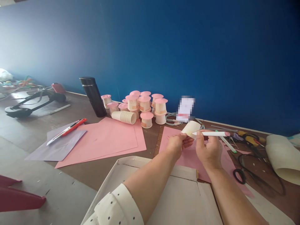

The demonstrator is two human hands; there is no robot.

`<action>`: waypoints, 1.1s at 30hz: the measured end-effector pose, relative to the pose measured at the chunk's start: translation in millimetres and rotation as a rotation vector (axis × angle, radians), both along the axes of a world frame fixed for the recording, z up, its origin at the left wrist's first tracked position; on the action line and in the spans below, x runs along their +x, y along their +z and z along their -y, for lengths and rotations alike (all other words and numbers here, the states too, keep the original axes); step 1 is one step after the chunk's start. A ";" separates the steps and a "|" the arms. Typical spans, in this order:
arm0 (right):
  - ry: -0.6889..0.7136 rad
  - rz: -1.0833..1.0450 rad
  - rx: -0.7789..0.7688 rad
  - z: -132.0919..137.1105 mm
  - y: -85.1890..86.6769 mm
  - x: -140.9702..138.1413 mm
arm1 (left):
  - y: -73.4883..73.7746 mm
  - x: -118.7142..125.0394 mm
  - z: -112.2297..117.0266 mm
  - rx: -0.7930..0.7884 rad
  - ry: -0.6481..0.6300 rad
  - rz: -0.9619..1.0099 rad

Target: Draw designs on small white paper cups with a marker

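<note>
My left hand [179, 143] is closed around the lower edge of a white paper cup [191, 126], which lies tilted over a pink sheet [187, 159]. In my right hand [209, 153] is a white marker with a pink end [214, 133], held in a pinch between thumb and fingers. The marker's tip touches the cup's side or sits very close to it; I cannot tell which. A faint yellowish patch shows on the cup near the tip. Behind my hands, a phone-like white screen [185, 109], partly blurred out, leans by the blue wall.
Several cups with pink paper discs [146, 120] stand stacked by the wall, beside nested paper cups [124, 117] and a black flask [93, 97]. A utility knife [67, 130] lies on purple paper [56, 142] at left. Cables [264, 168] and a large cup stack [284, 159] are at right.
</note>
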State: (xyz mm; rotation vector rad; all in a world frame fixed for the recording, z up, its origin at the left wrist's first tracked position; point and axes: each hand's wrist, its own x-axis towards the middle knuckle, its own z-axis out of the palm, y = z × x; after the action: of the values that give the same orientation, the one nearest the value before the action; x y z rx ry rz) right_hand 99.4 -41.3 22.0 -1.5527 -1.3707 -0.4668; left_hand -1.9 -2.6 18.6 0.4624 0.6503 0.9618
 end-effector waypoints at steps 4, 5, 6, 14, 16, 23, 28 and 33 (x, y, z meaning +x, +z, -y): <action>0.005 0.034 -0.025 -2.1 -2.1 2.8 | -2.3 1.6 -1.0 0.022 0.005 0.001; 0.010 0.039 -0.028 -2.3 -2.1 3.2 | -2.6 1.7 -1.0 0.027 0.007 -0.002; 0.017 0.041 -0.029 -2.4 -2.0 3.5 | -2.9 1.7 -0.9 0.029 0.008 -0.006; 0.028 0.038 -0.042 -1.7 -1.0 3.2 | -6.9 1.9 -1.3 0.059 0.002 -0.022; 0.038 0.040 -0.044 -1.6 -0.5 2.9 | -9.0 2.6 -1.8 0.075 0.004 -0.032; 0.049 0.010 -0.045 -0.1 1.8 0.4 | -9.5 3.5 -1.2 0.113 0.009 -0.047; 0.077 -0.013 -0.100 0.3 2.4 -0.7 | -6.5 2.4 0.0 0.148 0.006 -0.094; 0.074 -0.014 -0.083 0.5 3.2 -1.3 | -6.6 2.7 0.7 0.167 0.009 -0.125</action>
State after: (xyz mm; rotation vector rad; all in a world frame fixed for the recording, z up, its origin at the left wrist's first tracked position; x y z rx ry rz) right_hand 98.2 -41.8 25.2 -1.5631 -1.4479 -0.3570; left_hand 0.7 -3.3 12.0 0.6722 0.6878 1.0054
